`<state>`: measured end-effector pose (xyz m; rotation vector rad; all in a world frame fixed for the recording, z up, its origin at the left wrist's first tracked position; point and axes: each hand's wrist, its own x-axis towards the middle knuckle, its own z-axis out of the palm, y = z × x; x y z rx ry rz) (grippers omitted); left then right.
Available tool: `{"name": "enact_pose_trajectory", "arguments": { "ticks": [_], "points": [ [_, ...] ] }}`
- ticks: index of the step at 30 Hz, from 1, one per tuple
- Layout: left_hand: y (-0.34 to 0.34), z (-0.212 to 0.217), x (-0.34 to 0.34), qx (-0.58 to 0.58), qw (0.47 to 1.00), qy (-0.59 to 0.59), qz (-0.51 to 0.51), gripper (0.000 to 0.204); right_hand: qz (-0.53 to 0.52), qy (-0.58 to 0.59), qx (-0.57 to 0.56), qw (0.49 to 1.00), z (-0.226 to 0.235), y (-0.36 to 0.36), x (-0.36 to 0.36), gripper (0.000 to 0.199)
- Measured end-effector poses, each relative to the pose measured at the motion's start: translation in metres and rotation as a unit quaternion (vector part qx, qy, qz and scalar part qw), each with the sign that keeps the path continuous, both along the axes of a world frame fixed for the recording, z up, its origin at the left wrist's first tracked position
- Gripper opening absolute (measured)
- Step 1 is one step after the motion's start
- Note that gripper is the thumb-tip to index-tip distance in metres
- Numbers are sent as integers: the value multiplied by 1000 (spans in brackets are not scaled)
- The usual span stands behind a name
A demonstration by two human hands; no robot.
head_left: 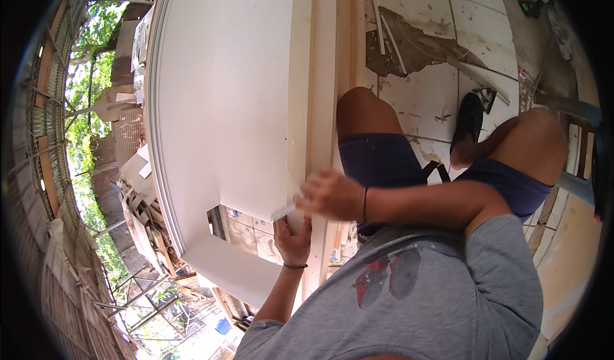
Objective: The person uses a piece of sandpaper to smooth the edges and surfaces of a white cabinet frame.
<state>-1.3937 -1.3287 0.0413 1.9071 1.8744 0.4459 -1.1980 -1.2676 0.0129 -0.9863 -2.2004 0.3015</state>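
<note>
A large white panel (224, 97) with a cream wooden rail (318, 72) along its right side lies before me. Beside the rectangular opening (249, 229) in its near part, my left hand (294, 246) has its thumb and fingers around the panel's edge. My right hand (329, 195) is just above and to the right, over the rail, fingers curled and slightly blurred by motion. A pale flat strip (282, 213) juts from its fingers to just above the left fingertips; its exact kind is unclear.
To the right, my bent legs (364, 117) straddle a white tiled floor (419, 97) with a broken patch. A metal square-like tool (476, 78) lies near my shoe (470, 120). Stacked wood scraps (150, 222) and corrugated sheeting are beyond the panel's left edge.
</note>
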Motion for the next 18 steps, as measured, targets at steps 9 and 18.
{"name": "enact_pose_trajectory", "arguments": {
  "ticks": [9,18],
  "points": [
    [4,3,11,-19,998,-60,9,39,-313,-30,95,944,-26,219,141,21],
    [-2,6,-9,-84,969,-232,19,36,-33,71,-40,996,8,-13,-9,13]
  ]
}}
